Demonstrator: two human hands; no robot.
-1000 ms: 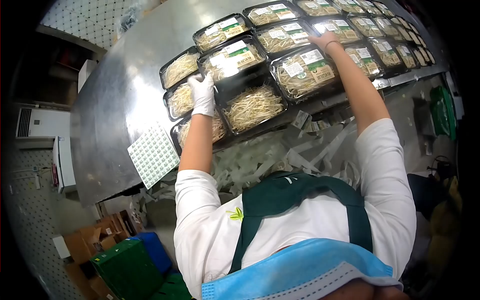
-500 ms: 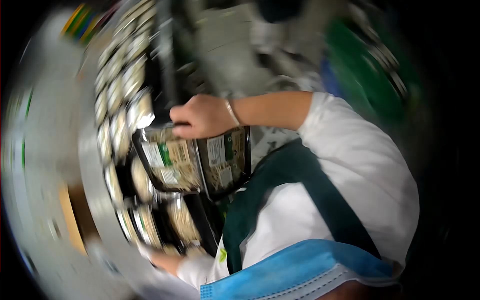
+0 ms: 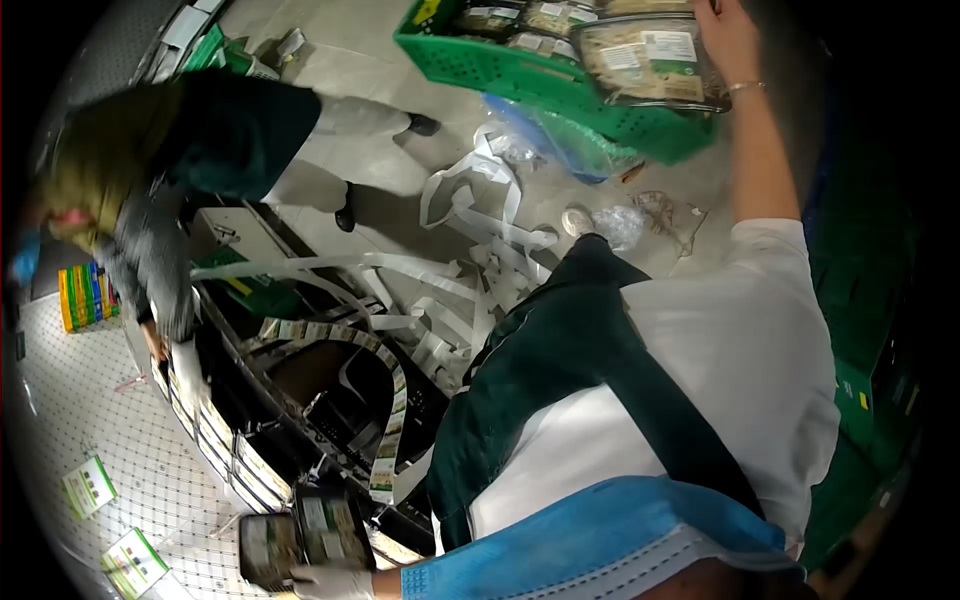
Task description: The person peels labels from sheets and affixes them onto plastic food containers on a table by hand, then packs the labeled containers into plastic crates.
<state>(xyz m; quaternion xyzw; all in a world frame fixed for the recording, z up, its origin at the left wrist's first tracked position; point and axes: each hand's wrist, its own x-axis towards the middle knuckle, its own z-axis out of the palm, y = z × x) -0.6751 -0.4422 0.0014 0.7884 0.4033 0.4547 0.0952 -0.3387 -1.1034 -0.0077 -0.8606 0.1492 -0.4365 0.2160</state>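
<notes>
Labelled tray [image 3: 635,72] in right hand [image 3: 727,42] partly out of view

Glossy clear plastic pack [image 3: 645,75], smooth green plastic crate [image 3: 480,66], matt dark cloth apron [image 3: 540,385], white paper-like label [image 3: 669,46]

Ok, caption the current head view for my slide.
Right hand gripping a labelled tray at the green crate, gloved left hand at two more trays, a co-worker nearby.

Green crate [image 3: 470,65], white-and-green tray label [image 3: 672,52], dark green apron [image 3: 545,370], blue mask [image 3: 600,540]
</notes>
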